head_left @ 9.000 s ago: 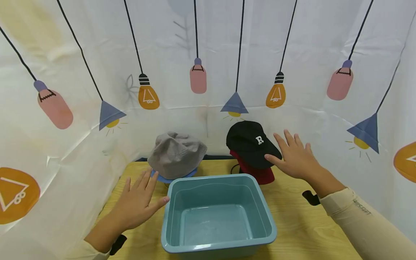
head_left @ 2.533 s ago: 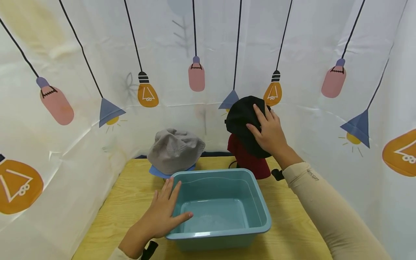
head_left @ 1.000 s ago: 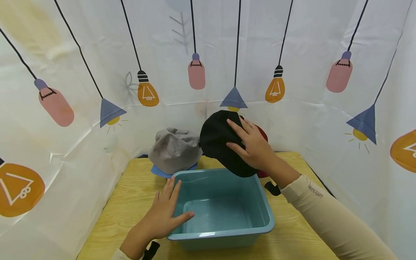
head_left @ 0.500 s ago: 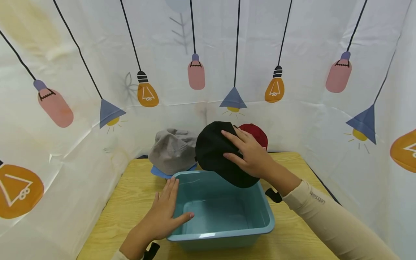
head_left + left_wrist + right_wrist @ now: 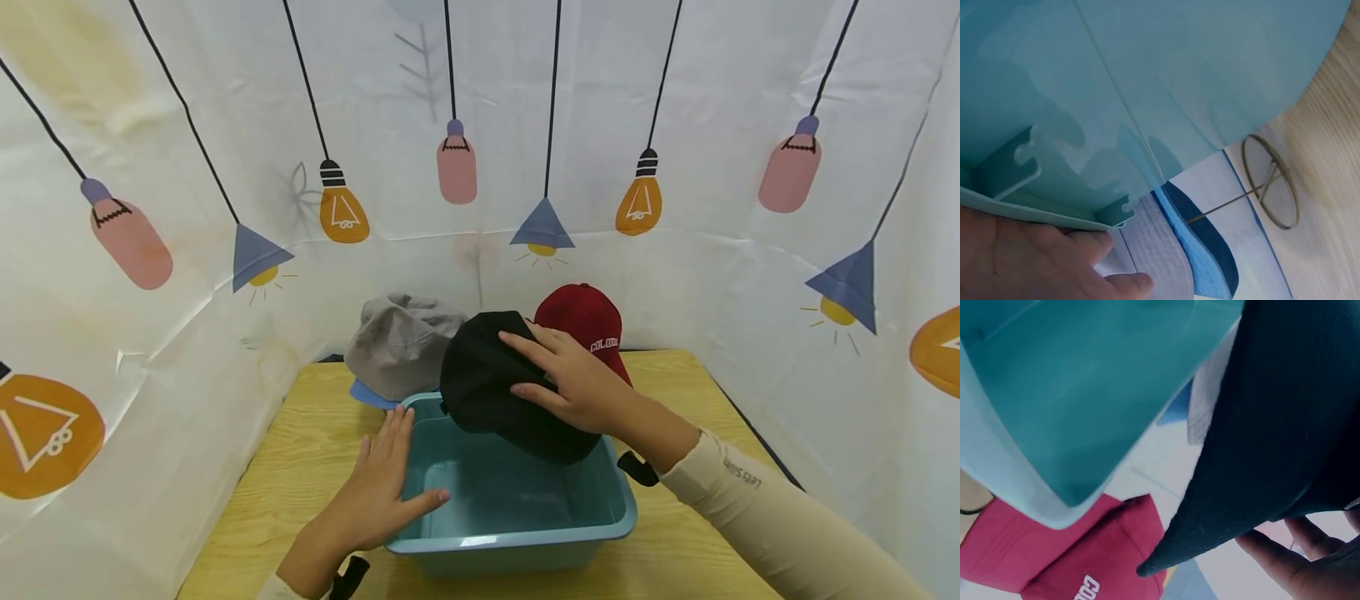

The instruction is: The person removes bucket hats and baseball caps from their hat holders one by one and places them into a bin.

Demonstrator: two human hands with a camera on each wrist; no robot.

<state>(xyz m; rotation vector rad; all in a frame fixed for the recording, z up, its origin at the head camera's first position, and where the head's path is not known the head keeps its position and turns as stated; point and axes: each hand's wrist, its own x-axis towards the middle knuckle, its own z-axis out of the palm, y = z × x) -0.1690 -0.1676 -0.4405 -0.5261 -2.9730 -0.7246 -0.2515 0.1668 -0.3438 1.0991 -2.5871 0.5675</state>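
My right hand (image 5: 573, 379) grips a black baseball cap (image 5: 480, 375) by the crown, tilted over the back right of a blue-green plastic tub (image 5: 517, 542). In the right wrist view the cap (image 5: 1272, 419) hangs beside the tub's corner, with the fingers (image 5: 1279, 556) at its edge. My left hand (image 5: 375, 487) rests on the tub's left rim with its fingers straight. The left wrist view has that hand (image 5: 1029, 256) against the outside of the rim. Behind the tub, a red cap (image 5: 577, 312) with white lettering sits at the right, partly hidden by my right hand.
A grey hat (image 5: 401, 342) lies over a blue-brimmed one (image 5: 369, 395) behind the tub's left corner. A thin wire stand (image 5: 1272, 181) shows beneath them. The wooden table (image 5: 300, 450) ends at a white curtain (image 5: 420, 275) printed with lamps.
My right hand has lifted the black cap off the red one, then brought it left and down over the tub. My left hand came to the tub's rim earlier and has stayed there.
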